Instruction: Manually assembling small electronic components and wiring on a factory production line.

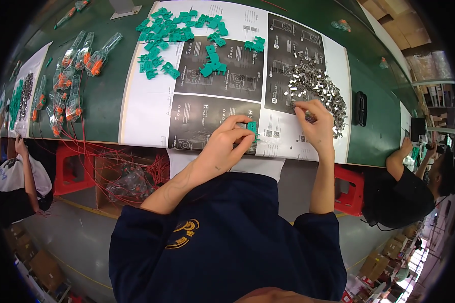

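My left hand point(225, 144) pinches a small green plastic part point(252, 126) between thumb and fingers, just above the printed sheet on the bench. To its right, my right hand point(316, 126) is at the near edge of a heap of small silvery metal pieces point(321, 88). Its thumb and index finger come together at the tips; whatever they may hold is too small to make out. A large loose pile of similar green plastic parts point(174, 33) lies at the far left of the sheet. A few more green parts point(212, 63) are scattered nearer.
Clear plastic tools with orange parts point(96, 58) and red wires lie on the green bench point(106, 106) at left. A black case point(360, 108) sits at right. Red stools point(71, 169) and a wire-filled box point(106, 189) stand below. Other people point(404, 197) work on both sides.
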A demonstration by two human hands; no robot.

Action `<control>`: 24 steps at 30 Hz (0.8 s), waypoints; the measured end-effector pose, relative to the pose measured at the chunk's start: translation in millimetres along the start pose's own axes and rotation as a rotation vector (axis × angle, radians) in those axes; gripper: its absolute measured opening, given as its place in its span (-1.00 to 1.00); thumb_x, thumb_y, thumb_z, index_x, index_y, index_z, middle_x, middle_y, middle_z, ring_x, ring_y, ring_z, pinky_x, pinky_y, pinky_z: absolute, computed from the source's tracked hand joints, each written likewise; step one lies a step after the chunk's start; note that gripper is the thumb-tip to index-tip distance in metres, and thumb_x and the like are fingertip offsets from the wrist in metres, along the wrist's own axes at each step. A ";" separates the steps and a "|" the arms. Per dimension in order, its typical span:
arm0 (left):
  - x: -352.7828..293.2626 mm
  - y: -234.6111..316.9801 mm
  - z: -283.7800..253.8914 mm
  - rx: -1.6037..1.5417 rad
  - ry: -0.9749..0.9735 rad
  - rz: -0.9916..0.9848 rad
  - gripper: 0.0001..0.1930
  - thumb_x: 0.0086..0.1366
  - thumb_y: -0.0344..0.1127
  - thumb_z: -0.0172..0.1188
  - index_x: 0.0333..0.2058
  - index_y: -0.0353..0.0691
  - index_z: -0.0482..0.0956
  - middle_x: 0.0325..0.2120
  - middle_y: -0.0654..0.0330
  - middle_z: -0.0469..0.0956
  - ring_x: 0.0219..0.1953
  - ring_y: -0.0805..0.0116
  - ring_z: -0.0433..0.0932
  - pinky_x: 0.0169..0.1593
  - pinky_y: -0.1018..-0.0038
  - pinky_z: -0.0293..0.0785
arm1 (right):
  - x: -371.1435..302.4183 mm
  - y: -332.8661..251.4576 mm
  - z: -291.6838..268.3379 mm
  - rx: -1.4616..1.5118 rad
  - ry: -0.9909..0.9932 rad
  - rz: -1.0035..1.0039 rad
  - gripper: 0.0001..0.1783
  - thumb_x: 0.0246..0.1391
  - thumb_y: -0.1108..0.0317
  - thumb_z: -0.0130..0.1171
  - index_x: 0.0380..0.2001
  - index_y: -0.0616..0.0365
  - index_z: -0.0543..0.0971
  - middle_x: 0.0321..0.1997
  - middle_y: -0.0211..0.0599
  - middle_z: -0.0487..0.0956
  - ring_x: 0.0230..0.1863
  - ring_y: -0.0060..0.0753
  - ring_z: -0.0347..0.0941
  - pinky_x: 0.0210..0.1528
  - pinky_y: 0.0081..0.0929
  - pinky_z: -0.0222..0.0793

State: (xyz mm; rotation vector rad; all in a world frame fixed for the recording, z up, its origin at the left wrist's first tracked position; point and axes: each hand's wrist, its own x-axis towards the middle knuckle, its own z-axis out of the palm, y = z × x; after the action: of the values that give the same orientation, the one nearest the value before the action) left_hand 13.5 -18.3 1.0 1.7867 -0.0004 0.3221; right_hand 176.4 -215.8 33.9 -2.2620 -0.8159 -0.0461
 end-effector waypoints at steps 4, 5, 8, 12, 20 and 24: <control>0.2 1.3 -0.9 -0.001 -0.010 -0.005 -0.87 0.26 -0.49 0.16 -0.27 -0.44 0.59 -0.06 0.02 0.46 -0.42 0.46 0.54 -0.33 0.55 0.46 | 1.5 2.8 1.3 0.023 -0.021 -0.067 -0.87 -0.02 0.50 0.25 -0.33 0.21 0.64 -0.45 -0.38 0.51 -0.57 -0.62 0.26 -0.51 -0.64 0.19; 0.1 1.4 -0.8 -0.003 -0.015 -0.009 -0.87 0.26 -0.49 0.16 -0.27 -0.44 0.59 -0.05 0.02 0.46 -0.41 0.46 0.54 -0.33 0.55 0.46 | 1.1 4.1 0.1 0.021 -0.028 -0.071 -0.87 -0.02 0.50 0.26 -0.33 0.21 0.63 -0.45 -0.37 0.51 -0.57 -0.61 0.26 -0.52 -0.63 0.19; -0.1 0.2 -0.9 0.002 -0.003 0.002 -0.87 0.26 -0.49 0.16 -0.27 -0.44 0.59 -0.06 0.02 0.46 -0.41 0.46 0.54 -0.34 0.54 0.46 | -0.2 6.3 -4.0 -0.001 -0.044 -0.062 -0.85 -0.03 0.50 0.27 -0.32 0.21 0.63 -0.45 -0.37 0.51 -0.57 -0.61 0.26 -0.52 -0.63 0.19; 0.6 4.0 -0.6 -0.001 -0.010 -0.016 -0.88 0.23 -0.51 0.16 -0.29 -0.45 0.59 -0.05 -0.02 0.44 -0.37 0.34 0.54 -0.27 0.47 0.49 | -5.0 12.5 -10.4 -0.052 -0.054 -0.038 -0.83 -0.06 0.50 0.29 -0.31 0.20 0.62 -0.46 -0.39 0.49 -0.57 -0.61 0.27 -0.53 -0.62 0.19; -4.0 -4.7 7.9 0.096 0.068 0.080 -0.89 0.21 -0.53 0.20 -0.29 -0.44 0.58 -0.05 0.01 0.47 -0.36 0.37 0.57 -0.28 0.48 0.51 | -15.6 4.6 -20.1 -0.062 -0.037 0.064 -0.82 -0.07 0.49 0.31 -0.31 0.20 0.62 -0.47 -0.41 0.49 -0.57 -0.61 0.26 -0.53 -0.61 0.19; -7.0 -4.3 14.3 0.046 0.147 0.057 -0.89 0.18 -0.56 0.23 -0.29 -0.43 0.59 -0.05 0.02 0.50 -0.35 0.39 0.58 -0.30 0.48 0.53 | -19.8 9.5 -15.5 -0.078 -0.020 0.017 -0.84 -0.05 0.50 0.30 -0.32 0.22 0.62 -0.44 -0.39 0.52 -0.55 -0.61 0.31 -0.51 -0.61 0.22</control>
State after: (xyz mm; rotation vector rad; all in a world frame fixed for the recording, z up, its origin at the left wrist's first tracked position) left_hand 10.5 -32.1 -7.6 1.8073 0.0608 0.4972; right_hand 169.0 -241.6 34.4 -2.3459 -0.8181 -0.0483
